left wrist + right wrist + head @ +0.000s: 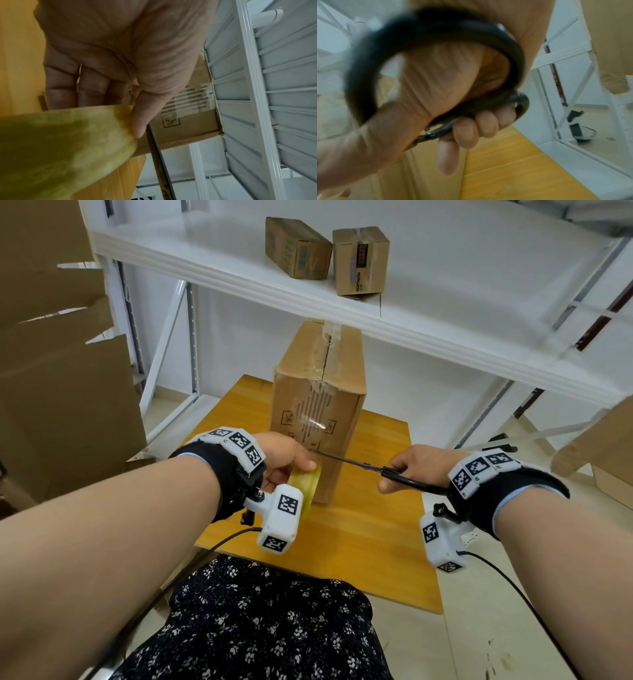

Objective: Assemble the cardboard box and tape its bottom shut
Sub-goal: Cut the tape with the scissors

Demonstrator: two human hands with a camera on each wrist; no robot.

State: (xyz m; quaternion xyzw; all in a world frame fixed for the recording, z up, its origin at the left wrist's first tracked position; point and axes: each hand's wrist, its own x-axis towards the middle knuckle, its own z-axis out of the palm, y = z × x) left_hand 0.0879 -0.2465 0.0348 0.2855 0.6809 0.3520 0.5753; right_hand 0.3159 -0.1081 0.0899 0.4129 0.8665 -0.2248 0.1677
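While it stands upright on the small wooden table (370,542), the cardboard box (317,405) shows clear tape along its top seam and down the near face. Left hand (284,458) grips a yellowish tape roll (306,482) right at the box's near lower face, thumb lying along the roll's edge. Right hand (416,465) is clenched around the black handles of the scissors (373,469), whose blades reach left to the left thumb, just off the box face; probably on the tape strip, too thin to confirm. White metal shelf (342,302) above the box carries two small cardboard boxes (329,254). Flattened cardboard (61,364) stands far left.
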